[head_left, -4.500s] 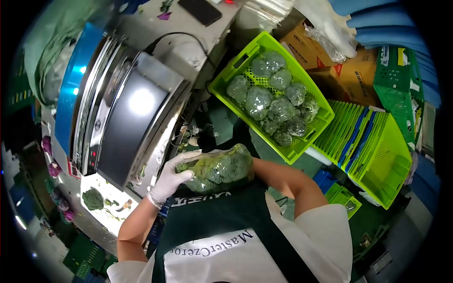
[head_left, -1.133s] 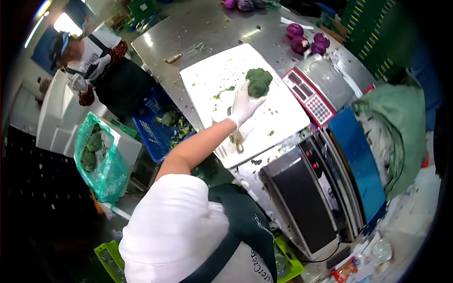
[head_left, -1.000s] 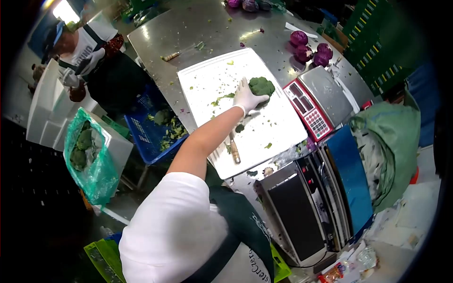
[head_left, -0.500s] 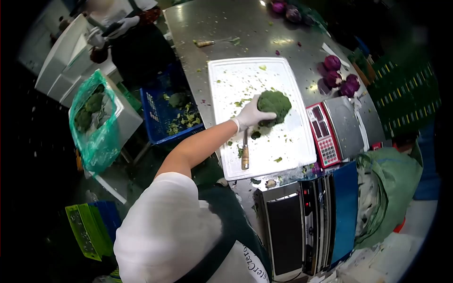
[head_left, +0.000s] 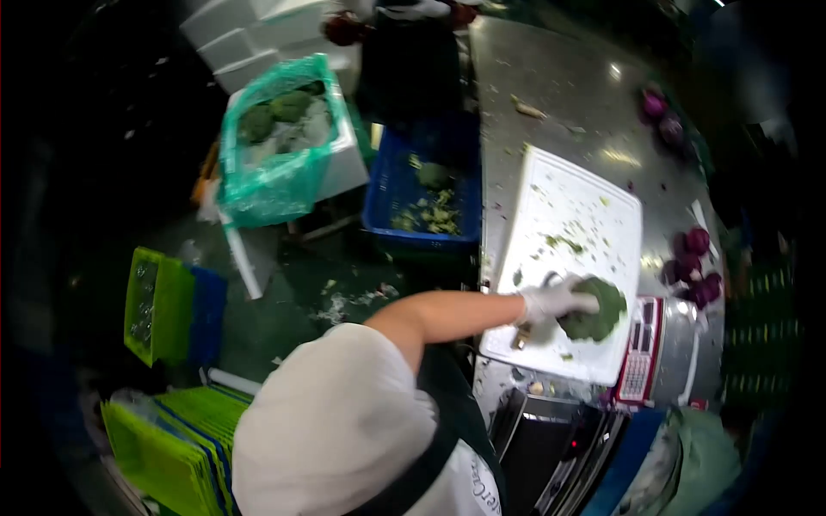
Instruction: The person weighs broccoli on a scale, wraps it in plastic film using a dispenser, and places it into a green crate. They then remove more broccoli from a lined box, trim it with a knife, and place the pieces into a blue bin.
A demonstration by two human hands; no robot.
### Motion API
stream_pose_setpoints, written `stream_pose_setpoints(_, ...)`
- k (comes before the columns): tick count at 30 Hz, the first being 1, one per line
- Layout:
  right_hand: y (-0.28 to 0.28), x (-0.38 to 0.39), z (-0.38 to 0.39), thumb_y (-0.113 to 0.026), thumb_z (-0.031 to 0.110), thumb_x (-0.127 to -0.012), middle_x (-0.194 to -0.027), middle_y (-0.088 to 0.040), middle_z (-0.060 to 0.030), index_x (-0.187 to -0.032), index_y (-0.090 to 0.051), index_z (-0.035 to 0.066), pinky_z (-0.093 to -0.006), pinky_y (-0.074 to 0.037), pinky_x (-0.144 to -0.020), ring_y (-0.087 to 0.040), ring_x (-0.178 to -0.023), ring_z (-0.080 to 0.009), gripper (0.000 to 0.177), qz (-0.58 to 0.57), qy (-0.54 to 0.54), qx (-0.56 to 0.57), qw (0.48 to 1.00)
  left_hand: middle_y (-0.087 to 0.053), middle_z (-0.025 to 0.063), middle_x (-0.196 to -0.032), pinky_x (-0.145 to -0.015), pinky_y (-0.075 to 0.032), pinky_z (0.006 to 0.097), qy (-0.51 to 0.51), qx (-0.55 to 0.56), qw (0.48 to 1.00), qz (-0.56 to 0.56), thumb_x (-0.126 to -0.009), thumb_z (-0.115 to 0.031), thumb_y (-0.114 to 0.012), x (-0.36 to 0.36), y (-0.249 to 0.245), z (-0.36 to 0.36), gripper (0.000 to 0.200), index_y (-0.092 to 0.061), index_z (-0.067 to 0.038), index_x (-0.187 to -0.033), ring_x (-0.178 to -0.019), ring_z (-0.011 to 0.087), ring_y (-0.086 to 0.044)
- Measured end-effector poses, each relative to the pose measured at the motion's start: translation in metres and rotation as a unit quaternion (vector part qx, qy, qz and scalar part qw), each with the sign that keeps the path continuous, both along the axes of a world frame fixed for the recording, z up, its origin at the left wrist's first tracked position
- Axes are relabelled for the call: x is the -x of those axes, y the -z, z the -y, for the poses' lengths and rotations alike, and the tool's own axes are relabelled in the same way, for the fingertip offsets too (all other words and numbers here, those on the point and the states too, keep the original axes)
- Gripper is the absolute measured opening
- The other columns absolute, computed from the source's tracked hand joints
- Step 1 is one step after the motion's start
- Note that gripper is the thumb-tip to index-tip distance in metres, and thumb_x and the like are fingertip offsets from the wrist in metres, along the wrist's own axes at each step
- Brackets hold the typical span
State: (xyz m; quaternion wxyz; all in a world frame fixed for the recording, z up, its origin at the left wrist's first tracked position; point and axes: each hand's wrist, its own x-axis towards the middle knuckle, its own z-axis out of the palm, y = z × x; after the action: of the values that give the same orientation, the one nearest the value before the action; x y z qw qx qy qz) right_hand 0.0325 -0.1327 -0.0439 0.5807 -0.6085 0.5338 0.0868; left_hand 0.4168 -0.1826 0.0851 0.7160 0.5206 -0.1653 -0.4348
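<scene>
My left hand [head_left: 557, 301], in a white glove, grips a large green broccoli head [head_left: 597, 311] over the near right part of the white cutting board [head_left: 594, 193]. Fingers and thumb rest against its left side; the far side of the grip is hidden. Just beside the wrist, a knife's wooden handle [head_left: 521, 335] lies on the board, its blade mostly covered by my hand. Small green scraps [head_left: 564, 243] are scattered on the board. My right hand is out of view.
Right of the board stands a red-and-white scale [head_left: 637, 365], with purple vegetables [head_left: 691, 267] beyond. A blue crate [head_left: 375, 222] holds broccoli and trimmings. Left of it is a box lined with a green bag [head_left: 271, 205]. A co-worker [head_left: 409, 69] stands behind the crate.
The view has swung left, shifting the board and crate rightward in the picture. My left hand, still gripping the broccoli, has moved it nearer the board's near right edge.
</scene>
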Motion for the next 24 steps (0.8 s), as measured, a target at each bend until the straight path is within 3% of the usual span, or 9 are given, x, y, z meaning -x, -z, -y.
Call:
stream_pose_setpoints(2,-0.015,-0.019,-0.003,-0.055,0.012,-0.098,-0.128,-0.061,-0.0143,-0.130,-0.056,-0.005,-0.0317,-0.045,-0.097,-0.058,-0.112,-0.0212,0.037,0.005,0.001,0.006,1.000,-0.058,0.0151,-0.128,-0.098,-0.047,0.0440,0.137,0.201,0.941,-0.234,-0.083,-0.065,-0.059,-0.023,0.021,-0.001,0.085,-0.045,-0.005,-0.141,-0.120,0.0258,-0.054)
stream_pose_setpoints(4,-0.033,-0.052,-0.003,-0.055,0.012,-0.098,-0.128,-0.061,-0.0141,-0.130,-0.056,-0.005,-0.0315,-0.045,-0.097,-0.058,-0.111,-0.0210,0.037,0.020,-0.008,0.006,1.000,-0.060,0.0094,-0.124,-0.084,-0.054,0.0396,0.200,0.148,0.824,-0.509,-0.083,-0.071,-0.054,-0.056,0.006,-0.036,0.078,-0.055,-0.012,-0.134,-0.096,0.0266,-0.063)
stream_pose_setpoints(8,-0.117,-0.191,0.006,-0.053,0.018,-0.099,-0.129,-0.061,-0.0155,-0.133,-0.054,-0.005,-0.0309,-0.045,-0.097,-0.058,-0.114,-0.0206,0.041,0.175,-0.040,0.110,0.978,-0.059,0.0087,-0.126,-0.073,-0.058,0.0393,0.255,0.217,0.765,-0.550,-0.083,-0.076,-0.047,-0.110,0.009,-0.072,0.076,-0.054,-0.020,-0.136,-0.094,0.0274,-0.063)
stream_pose_setpoints(11,-0.163,-0.303,0.013,-0.052,0.013,-0.098,-0.142,-0.048,-0.0167,-0.142,-0.042,-0.004,-0.0326,-0.040,-0.106,-0.052,-0.124,-0.0250,0.049,0.325,0.094,0.133,0.932,-0.054,0.0079,-0.137,-0.087,-0.053,0.0455,0.260,0.142,0.814,-0.500,-0.086,-0.078,-0.038,-0.135,0.006,-0.089,0.080,-0.050,-0.021,-0.141,-0.116,0.0251,-0.056)
stream_pose_setpoints(14,-0.178,-0.369,0.033,-0.059,0.014,-0.095,-0.139,-0.050,-0.0167,-0.140,-0.043,-0.005,-0.0322,-0.042,-0.103,-0.053,-0.121,-0.0221,0.052,0.387,0.106,0.305,0.864,-0.042,0.0058,-0.150,-0.102,-0.044,0.0484,0.288,0.028,0.889,-0.355,-0.090,-0.080,-0.025,-0.131,-0.001,-0.077,0.086,-0.032,-0.021,-0.153,-0.133,0.0244,-0.045)
stream_pose_setpoints(18,-0.164,-0.357,0.111,-0.068,0.024,-0.091,-0.120,-0.061,-0.0128,-0.132,-0.052,-0.004,-0.0285,-0.047,-0.092,-0.058,-0.107,-0.0176,0.052,0.370,0.266,0.140,0.879,-0.043,0.0120,-0.144,-0.100,-0.047,0.0423,0.353,-0.095,0.926,-0.093,-0.098,-0.068,-0.024,-0.128,-0.005,-0.051,0.078,-0.022,-0.016,-0.155,-0.123,0.0215,-0.051)
stream_pose_setpoints(20,-0.170,-0.336,0.171,-0.071,0.030,-0.088,-0.117,-0.063,-0.0142,-0.126,-0.056,-0.005,-0.0306,-0.049,-0.088,-0.060,-0.103,-0.0191,0.055,0.262,0.250,0.262,0.894,-0.046,0.0127,-0.141,-0.097,-0.048,0.0359,0.327,-0.091,0.940,-0.023,-0.102,-0.058,-0.029,-0.129,-0.006,-0.052,0.069,-0.025,-0.013,-0.154,-0.118,0.0203,-0.053)
stream_pose_setpoints(22,-0.171,-0.313,0.245,-0.074,0.037,-0.084,-0.113,-0.066,-0.0172,-0.125,-0.058,-0.001,-0.0361,-0.050,-0.086,-0.064,-0.101,-0.0244,0.058,0.174,0.193,0.498,0.828,-0.050,0.0120,-0.138,-0.095,-0.048,0.0297,0.332,-0.106,0.937,-0.012,-0.103,-0.050,-0.035,-0.140,0.003,-0.056,0.062,-0.033,-0.010,-0.150,-0.116,0.0178,-0.054)
stream_pose_setpoints(24,-0.173,-0.286,0.314,-0.076,0.039,-0.079,-0.111,-0.067,-0.0208,-0.125,-0.059,0.005,-0.0423,-0.050,-0.087,-0.066,-0.100,-0.0326,0.059,0.018,0.225,0.573,0.787,-0.056,0.0097,-0.131,-0.091,-0.048,0.0268,0.288,-0.095,0.953,-0.003,-0.102,-0.042,-0.044,-0.149,0.024,-0.075,0.054,-0.043,-0.008,-0.143,-0.112,0.0161,-0.055)
